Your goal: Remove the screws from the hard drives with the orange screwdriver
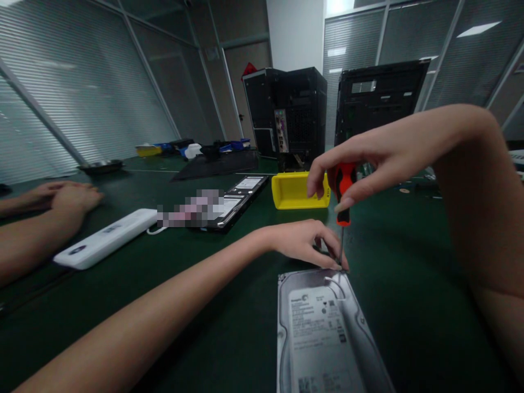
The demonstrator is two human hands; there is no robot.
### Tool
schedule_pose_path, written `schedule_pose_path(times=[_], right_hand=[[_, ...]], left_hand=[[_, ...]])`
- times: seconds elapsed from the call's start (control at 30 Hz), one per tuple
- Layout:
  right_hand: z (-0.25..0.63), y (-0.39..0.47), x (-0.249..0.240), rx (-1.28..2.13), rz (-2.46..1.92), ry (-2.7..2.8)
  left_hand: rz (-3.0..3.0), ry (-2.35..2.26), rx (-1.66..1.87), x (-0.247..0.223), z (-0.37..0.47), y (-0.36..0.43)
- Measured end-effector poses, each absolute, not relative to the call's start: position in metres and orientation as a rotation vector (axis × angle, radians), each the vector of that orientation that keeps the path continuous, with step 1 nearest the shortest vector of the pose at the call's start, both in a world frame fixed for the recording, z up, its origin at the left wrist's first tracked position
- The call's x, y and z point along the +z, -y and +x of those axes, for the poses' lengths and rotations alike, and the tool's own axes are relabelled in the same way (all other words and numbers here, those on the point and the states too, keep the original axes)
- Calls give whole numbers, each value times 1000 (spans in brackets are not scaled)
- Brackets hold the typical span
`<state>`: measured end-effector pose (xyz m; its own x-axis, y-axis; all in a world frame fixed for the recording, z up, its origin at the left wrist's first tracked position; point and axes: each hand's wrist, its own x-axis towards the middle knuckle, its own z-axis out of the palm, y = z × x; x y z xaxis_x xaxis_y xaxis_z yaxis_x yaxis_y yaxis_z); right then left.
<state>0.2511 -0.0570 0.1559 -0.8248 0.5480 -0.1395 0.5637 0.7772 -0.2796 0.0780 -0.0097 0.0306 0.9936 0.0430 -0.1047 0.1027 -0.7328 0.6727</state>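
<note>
A silver hard drive (pixel 319 333) with a white label lies flat on the green tabletop at the lower middle. Over its far right corner, my right hand (pixel 368 158) grips the red and black handle of a screwdriver (pixel 346 183). The thin shaft points straight down to that corner. My left hand (pixel 311 243) is at the same corner, its thumb and fingertips closed around the tip of the shaft. Whether those fingers also hold a screw cannot be made out.
Behind my hands is a yellow tray (pixel 301 202). Black computer cases (pixel 303 114) stand farther back. To the left are another drive (pixel 245 194), a white power strip (pixel 110 237) and another person's hands (pixel 76 197). A dark mat (pixel 216 164) lies beyond.
</note>
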Motion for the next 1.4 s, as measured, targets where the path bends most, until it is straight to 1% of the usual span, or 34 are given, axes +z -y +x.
schedule_pose_path(times=[0.1,0.23,0.37,0.53,0.73,0.97,1.13,1.27,1.4], right_hand=[[246,56,152,-455,982,-2933],[241,55,145,-331,1096,-2953],[244,57,147,-308,1065,-2977],[258,57,157,-377,1007,-2993],[273,54,161,-455,1119,-3006],[277,50,161,-461,1176,-3018],[272,53,161,-571,1287,-2954],[271,54,162,-664,1340,-2940],[270,54,160,-675,1330,-2941]], left_hand=[[2393,-81,-109,31,79,10],[2382,-76,-101,32,81,11],[2343,-117,-94,34,79,11],[2366,-164,-47,34,77,10],[2392,-113,-29,28,77,11],[2472,-134,106,26,74,20],[2553,-162,208,25,71,26],[2558,-141,191,28,68,25],[2584,-103,142,30,68,25]])
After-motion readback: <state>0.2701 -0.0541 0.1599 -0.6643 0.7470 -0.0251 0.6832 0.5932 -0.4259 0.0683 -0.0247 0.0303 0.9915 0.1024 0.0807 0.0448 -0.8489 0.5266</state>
